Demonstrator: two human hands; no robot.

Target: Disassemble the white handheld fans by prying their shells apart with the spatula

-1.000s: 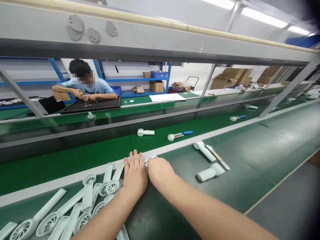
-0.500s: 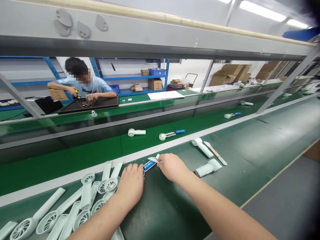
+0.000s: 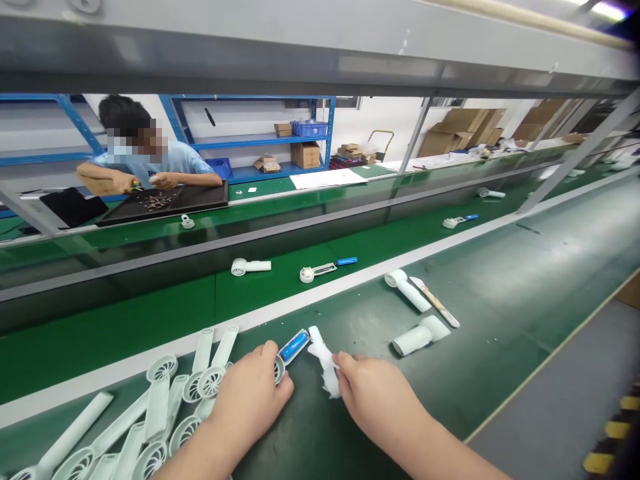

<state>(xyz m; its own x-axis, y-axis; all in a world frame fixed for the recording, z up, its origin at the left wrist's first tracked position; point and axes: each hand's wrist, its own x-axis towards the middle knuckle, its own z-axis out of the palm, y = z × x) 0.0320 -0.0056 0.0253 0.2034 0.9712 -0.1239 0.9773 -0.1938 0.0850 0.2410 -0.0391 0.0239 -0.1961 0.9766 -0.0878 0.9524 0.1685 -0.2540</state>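
Observation:
My left hand is closed on the round head of a white fan half-shell that has a blue battery lying in its handle, near the edge of the dark green bench. My right hand is just right of it, fingers curled round a crumpled white strip that reaches up towards the shell. A heap of several white fan shells lies to the left of my left hand.
Two white fan bodies and a flat stick lie on the bench to the right. More fan parts ride the green conveyor. A person works at a black tray opposite.
My left hand went from flat on the bench to gripping the fan shell's head. My right hand drew back towards me, pulling the white strip away and exposing the blue battery. The camera tilted down.

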